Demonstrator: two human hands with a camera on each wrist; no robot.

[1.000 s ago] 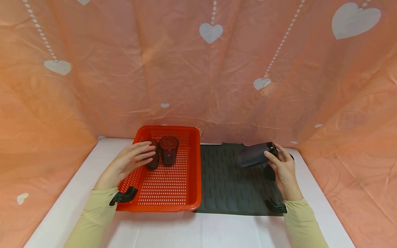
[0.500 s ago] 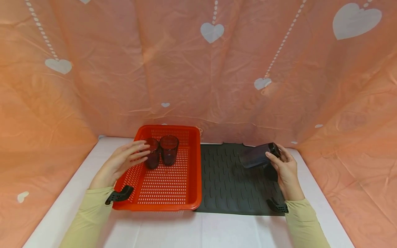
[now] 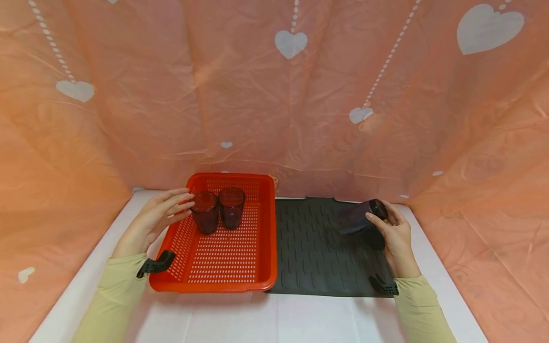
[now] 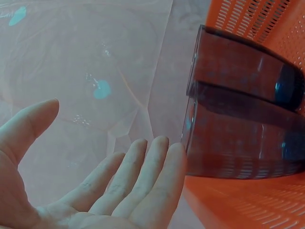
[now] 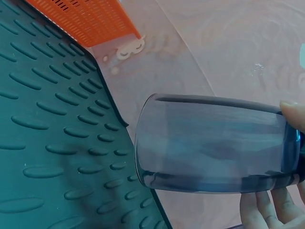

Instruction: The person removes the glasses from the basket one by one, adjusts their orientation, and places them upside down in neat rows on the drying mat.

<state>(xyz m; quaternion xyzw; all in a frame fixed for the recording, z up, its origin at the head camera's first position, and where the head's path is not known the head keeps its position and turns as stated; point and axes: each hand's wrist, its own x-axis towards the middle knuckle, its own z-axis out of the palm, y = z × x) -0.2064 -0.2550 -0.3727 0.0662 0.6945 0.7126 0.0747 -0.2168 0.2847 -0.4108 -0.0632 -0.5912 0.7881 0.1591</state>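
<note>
Grips a tilted glass (image 3: pixel 357 219) in right hand (image 3: pixel 396 238) over black mat (image 3: pixel 309 255); holds left hand (image 3: pixel 156 216), straight-fingered, just beside two glasses (image 3: pixel 206 216) in red basket (image 3: pixel 223 287).

A smoky see-through glass (image 5: pixel 214 143) tilts above the mat (image 3: pixel 313 257).

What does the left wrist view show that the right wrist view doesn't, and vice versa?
Only the left wrist: the left hand, fingers extended, and two glasses. Only the right wrist: the right hand, holding a third glass near its base, and the dark ridged mat. Both: part of the orange basket and the patterned backdrop.
</note>
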